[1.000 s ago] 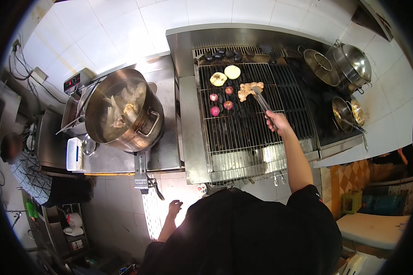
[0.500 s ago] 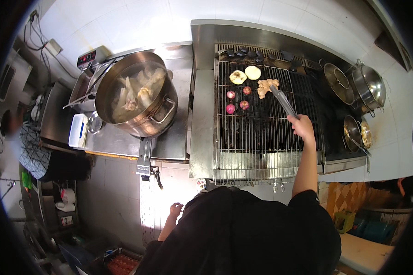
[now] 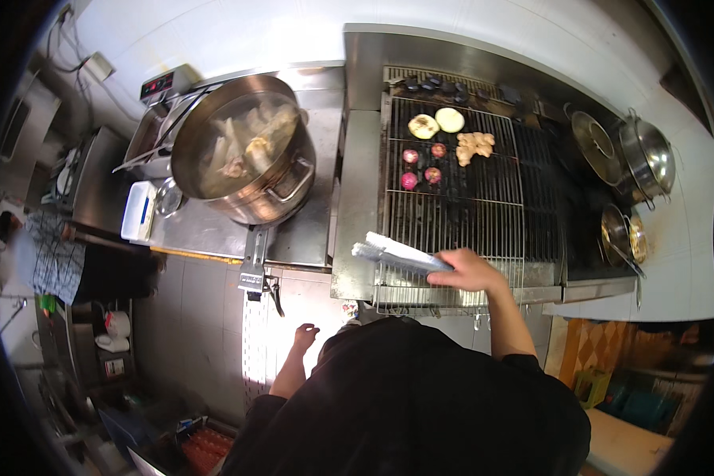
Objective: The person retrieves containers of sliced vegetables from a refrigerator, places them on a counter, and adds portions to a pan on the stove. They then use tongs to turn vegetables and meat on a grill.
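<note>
My right hand (image 3: 470,270) is closed round the handle end of metal tongs (image 3: 397,252), blurred by motion. They reach leftward above the front left part of the grill grate (image 3: 452,218) with nothing visible in their jaws. Farther back on the grate lies a knobbly piece of ginger (image 3: 474,148). Left of it are two pale onion halves (image 3: 450,120) and several small red onions (image 3: 432,175). Low at my left side hangs my left hand (image 3: 304,336), its fingers loosely bent and no object visible in them.
A large steel pot (image 3: 289,186) holds bones (image 3: 258,147) in liquid, on the left counter. A white plastic tub (image 3: 138,210) stands beside it. Charcoal pieces (image 3: 428,83) line the grill's back. Pans (image 3: 593,147) sit at the right. Another person (image 3: 55,254) stands far left.
The tongs have left the ginger; my right hand has brought them nearer to me and swung their tips left. The ginger stays on the grate. The view has shifted slightly.
</note>
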### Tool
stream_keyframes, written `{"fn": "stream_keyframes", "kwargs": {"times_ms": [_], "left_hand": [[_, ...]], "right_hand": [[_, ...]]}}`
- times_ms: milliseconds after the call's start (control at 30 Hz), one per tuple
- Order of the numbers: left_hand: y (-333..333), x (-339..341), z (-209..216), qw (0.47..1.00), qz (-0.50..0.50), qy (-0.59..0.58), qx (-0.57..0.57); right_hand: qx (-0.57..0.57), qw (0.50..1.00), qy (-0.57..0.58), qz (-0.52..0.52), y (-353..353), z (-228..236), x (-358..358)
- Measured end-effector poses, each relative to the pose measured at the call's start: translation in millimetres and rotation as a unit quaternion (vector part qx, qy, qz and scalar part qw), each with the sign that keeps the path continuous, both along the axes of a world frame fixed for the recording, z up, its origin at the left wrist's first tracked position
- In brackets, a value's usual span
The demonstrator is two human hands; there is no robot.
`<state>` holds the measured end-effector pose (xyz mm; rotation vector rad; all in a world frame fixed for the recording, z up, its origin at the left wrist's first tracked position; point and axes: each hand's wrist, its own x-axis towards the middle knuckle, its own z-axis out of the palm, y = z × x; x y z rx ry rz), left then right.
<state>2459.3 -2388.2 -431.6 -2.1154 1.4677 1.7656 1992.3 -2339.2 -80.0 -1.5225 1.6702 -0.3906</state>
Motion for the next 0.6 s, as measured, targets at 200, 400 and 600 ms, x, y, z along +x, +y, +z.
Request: {"fn": "stream_keyframes", "kwargs": {"times_ms": [200, 400, 600], "left_hand": [[-2, -15, 17, 0.993, -0.116, -0.028, -0.007], [-7, -80, 170, 0.916, -0.174, 0.358, 0.056], [-9, -112, 195, 0.814, 0.238, 0.469, 0.247]], "right_hand": [[-0.037, 0.989, -0.145, 0.001, -8, -8, 50], [0.228, 0.943, -0.228, -0.074, -31, -35, 115], [0.236, 0.96, -0.136, 0.06, -56, -118, 207]]}}
